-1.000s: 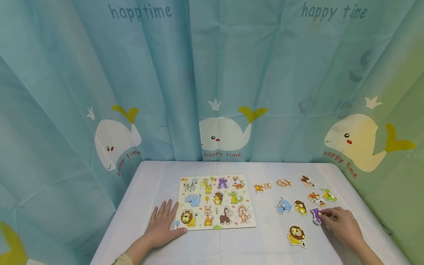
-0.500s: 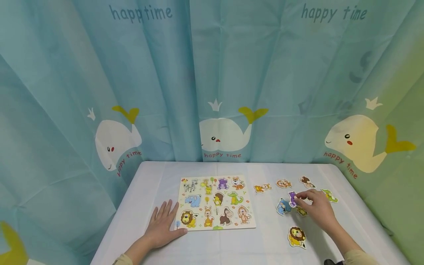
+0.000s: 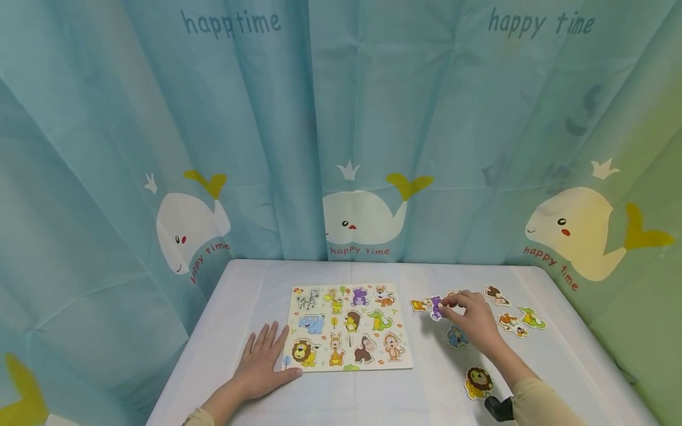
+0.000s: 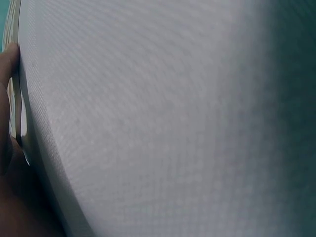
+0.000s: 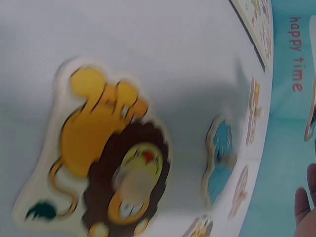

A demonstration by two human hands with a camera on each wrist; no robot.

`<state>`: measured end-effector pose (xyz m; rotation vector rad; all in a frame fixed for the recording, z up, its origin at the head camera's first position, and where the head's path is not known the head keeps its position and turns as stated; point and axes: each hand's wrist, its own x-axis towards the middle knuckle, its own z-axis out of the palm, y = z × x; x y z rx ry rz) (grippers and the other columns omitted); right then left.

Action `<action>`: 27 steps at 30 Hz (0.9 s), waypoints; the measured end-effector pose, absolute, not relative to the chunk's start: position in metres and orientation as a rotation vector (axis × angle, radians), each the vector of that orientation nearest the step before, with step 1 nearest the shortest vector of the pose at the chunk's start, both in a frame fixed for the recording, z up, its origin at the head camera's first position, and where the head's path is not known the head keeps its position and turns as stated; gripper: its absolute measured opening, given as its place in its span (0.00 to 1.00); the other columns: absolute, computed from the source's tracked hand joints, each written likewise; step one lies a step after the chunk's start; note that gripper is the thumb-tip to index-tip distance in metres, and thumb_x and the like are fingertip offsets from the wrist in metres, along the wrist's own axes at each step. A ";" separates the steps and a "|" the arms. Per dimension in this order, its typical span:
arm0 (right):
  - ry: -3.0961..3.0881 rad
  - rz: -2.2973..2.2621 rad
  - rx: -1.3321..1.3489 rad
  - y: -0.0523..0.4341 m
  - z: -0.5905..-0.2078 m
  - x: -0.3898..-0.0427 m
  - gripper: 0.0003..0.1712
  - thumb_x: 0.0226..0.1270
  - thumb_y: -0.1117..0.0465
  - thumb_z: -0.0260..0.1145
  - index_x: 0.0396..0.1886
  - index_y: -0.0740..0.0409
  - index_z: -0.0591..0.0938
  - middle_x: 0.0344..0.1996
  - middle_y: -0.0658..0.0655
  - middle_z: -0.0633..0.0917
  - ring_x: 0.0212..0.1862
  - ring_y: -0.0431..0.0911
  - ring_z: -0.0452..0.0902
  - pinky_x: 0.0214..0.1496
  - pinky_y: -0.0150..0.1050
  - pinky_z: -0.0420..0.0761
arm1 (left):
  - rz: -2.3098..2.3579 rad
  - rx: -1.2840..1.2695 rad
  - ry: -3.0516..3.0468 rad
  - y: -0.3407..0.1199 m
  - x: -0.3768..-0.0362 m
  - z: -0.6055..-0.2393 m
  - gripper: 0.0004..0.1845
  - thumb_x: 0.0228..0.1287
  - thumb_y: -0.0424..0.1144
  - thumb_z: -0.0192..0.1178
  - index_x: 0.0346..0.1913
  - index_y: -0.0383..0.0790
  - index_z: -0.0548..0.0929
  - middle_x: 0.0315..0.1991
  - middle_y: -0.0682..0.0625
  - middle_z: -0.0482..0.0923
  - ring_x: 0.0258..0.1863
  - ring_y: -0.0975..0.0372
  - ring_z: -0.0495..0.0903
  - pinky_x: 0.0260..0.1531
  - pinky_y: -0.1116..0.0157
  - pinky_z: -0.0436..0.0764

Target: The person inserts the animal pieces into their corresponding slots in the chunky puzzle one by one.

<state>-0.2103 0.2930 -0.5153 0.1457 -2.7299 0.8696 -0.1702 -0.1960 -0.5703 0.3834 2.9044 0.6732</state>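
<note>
The right hand pinched a small flat purple animal-shaped puzzle piece between fingertips, held just above the white table between the loose pieces and the wooden animal puzzle board. The left hand lay flat and spread on the table, thumb touching the board's near corner. The piece looked light, thin and stiff, best taken by its edges.

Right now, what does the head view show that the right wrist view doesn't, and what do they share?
Only the head view shows the right hand pinching the purple animal puzzle piece, and the left hand lying flat against the wooden animal puzzle board. Only the right wrist view shows the lion piece's printed detail close up, though blurred. Both show the yellow lion puzzle piece and the blue elephant piece lying on the white table.
</note>
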 end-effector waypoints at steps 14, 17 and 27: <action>-2.679 0.907 0.210 0.252 -0.525 -0.236 0.05 0.65 0.57 0.76 0.38 0.52 0.91 0.36 0.49 0.85 0.42 0.49 0.74 0.42 0.45 0.73 | 0.665 0.378 2.891 -0.196 -0.169 -0.569 0.58 0.58 0.72 0.62 0.80 0.36 0.59 0.81 0.35 0.47 0.80 0.40 0.41 0.75 0.39 0.36; -2.682 0.926 0.216 0.243 -0.526 -0.242 0.06 0.63 0.57 0.77 0.37 0.52 0.91 0.36 0.50 0.85 0.41 0.49 0.74 0.42 0.45 0.72 | 0.680 0.379 2.895 -0.195 -0.169 -0.569 0.58 0.58 0.73 0.63 0.80 0.36 0.59 0.81 0.35 0.47 0.80 0.40 0.41 0.75 0.39 0.36; -2.765 0.938 0.219 0.219 -0.530 -0.256 0.07 0.64 0.55 0.76 0.38 0.52 0.91 0.37 0.49 0.85 0.43 0.48 0.73 0.45 0.47 0.71 | 0.689 0.386 2.900 -0.197 -0.169 -0.570 0.58 0.58 0.73 0.61 0.81 0.37 0.58 0.82 0.36 0.46 0.80 0.41 0.41 0.76 0.41 0.34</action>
